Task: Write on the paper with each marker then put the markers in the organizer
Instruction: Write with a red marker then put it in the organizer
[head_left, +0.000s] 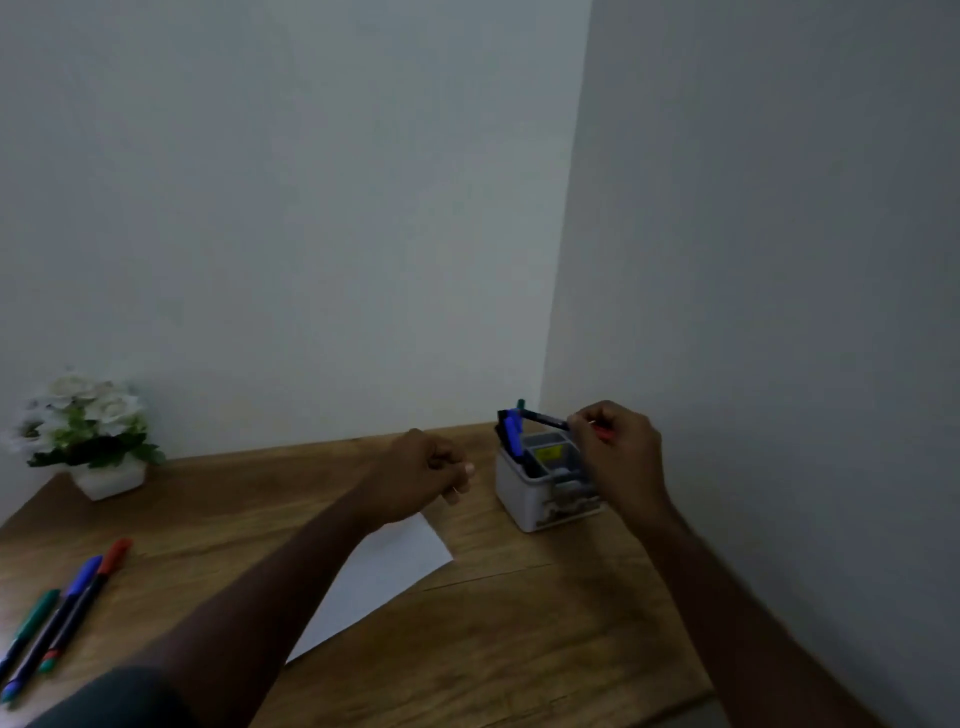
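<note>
Pinching marker (545, 418) over organizer (540, 499), R hand (618, 452) fingers; L hand (421, 475) fingers curled, holding nothing.

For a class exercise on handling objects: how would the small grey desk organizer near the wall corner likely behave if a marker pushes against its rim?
The organizer looks like a small plastic box, so probably light and apt to slide on the smooth wooden table. Markers leaning out of one compartment may help it tip. The right hand, holding a marker, seems beside it and could steady it.
</note>
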